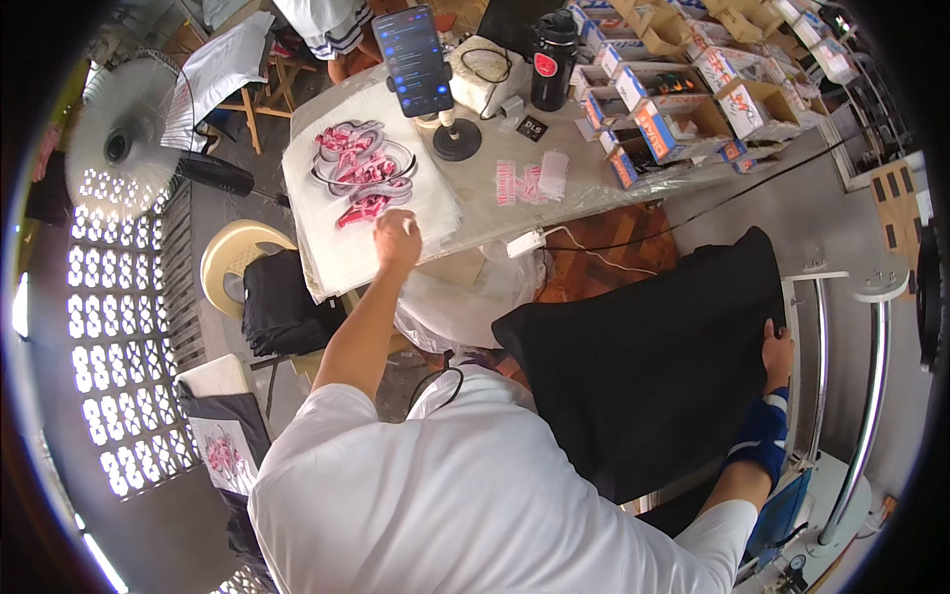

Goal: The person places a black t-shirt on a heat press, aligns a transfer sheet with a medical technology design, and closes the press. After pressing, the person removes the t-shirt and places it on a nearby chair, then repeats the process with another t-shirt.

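My left hand (398,240) is at the near edge of a stack of white sheets (322,233), its fingers closed in a pinch on the top printed sheet (371,163). That sheet bears a pink, red and grey lettered design. My right hand (779,354) lies at the right edge of a black shirt (653,366), fingers stretched over the cloth. A blue band (760,436) wraps my right wrist. The shirt is spread over a flat support, which the cloth mostly hides, beside a machine with metal posts (869,416).
A phone (414,64) stands upright on the table (475,223), near a black tumbler (554,61) and several cardboard boxes (683,124). At left are a fan (119,147), a beige chair (223,257) and folded black shirts (287,302). A black cable (732,188) crosses at right.
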`<act>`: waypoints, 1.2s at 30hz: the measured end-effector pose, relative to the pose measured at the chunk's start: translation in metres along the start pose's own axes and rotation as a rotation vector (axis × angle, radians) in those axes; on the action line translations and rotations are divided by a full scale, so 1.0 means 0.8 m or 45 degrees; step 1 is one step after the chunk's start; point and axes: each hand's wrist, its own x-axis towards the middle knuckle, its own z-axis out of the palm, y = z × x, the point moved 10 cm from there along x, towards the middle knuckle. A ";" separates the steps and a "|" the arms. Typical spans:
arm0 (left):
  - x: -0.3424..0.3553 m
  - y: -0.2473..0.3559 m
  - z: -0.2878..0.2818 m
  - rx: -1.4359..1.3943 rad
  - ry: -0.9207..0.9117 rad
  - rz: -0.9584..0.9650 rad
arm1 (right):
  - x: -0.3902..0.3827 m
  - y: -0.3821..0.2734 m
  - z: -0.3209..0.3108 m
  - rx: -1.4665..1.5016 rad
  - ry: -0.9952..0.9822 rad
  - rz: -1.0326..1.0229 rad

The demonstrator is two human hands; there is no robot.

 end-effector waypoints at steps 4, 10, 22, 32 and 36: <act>0.025 -0.011 0.016 0.320 0.023 -0.008 | -0.107 -0.068 -0.036 0.072 0.433 -0.257; 0.034 0.017 0.074 0.190 -0.109 -0.065 | -0.355 -0.168 -0.032 0.366 0.516 -0.469; 0.081 -0.074 0.064 -0.401 0.053 -0.518 | -0.434 -0.154 0.019 0.348 0.288 -0.124; 0.095 -0.066 -0.295 -0.370 0.888 -0.319 | -0.424 -0.127 -0.001 0.776 0.434 -0.136; 0.050 0.160 -0.361 -0.251 0.819 0.181 | -0.450 -0.133 -0.035 1.015 0.499 -0.189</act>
